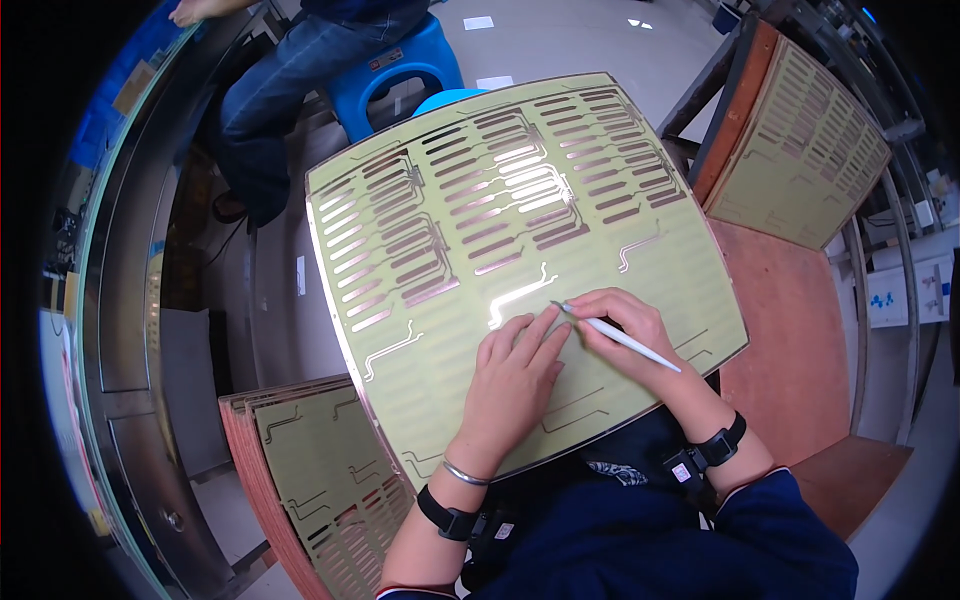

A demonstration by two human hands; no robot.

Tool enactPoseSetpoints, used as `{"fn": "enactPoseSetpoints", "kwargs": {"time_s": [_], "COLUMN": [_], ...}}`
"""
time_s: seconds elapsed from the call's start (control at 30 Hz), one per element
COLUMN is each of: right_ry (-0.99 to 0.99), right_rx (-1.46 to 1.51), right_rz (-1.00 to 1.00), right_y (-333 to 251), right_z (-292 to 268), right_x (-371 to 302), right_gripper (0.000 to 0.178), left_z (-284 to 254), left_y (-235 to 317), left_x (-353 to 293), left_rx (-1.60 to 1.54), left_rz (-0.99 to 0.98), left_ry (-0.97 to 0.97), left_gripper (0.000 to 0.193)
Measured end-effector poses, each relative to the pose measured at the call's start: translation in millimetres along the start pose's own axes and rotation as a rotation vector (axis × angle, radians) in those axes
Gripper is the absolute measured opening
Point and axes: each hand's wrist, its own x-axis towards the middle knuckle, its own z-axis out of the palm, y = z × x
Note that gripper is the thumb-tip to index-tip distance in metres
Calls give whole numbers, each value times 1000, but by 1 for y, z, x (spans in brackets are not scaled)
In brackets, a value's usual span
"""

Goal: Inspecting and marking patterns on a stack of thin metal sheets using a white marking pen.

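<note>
Left hand (515, 385) lies open on the green panel (430, 300); right hand (625, 330) grips a white tool (620, 337); upper strips look peeled bare, lower rows apparently remain

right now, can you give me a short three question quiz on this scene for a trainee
1. True or false: the left hand lies flat on the yellow-green panel with copper strips.
2. What does the right hand hold? A) a brush B) a thin white pen-like tool C) a roll of tape
3. Fill in: the stack of similar panels at the person's lower left stands on ____, not lying flat.

Key
1. True. The fingers rest on the sheet beside the tool tip.
2. B. Its tip touches the panel near a bright copper trace.
3. Edge. The boards lean together beside the metal cabinet.
</note>
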Motion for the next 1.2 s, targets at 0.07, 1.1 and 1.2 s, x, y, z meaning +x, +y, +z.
{"fn": "enactPoseSetpoints", "kwargs": {"time_s": [0.07,1.1,1.2], "right_ry": [-1,769,714], "right_rx": [1,271,163], "right_rz": [3,474,458], "right_y": [-1,40,33], "right_z": [-1,-124,-116], "right_x": [0,-58,-65], "right_gripper": [17,14,12], "left_z": [0,-9,-5], "left_y": [0,52,37], "left_x": [0,-33,-62], "left_rx": [-8,70,240], "left_rz": [1,347,366], "left_ry": [0,-377,-386], "left_gripper": [45,60,62]}}
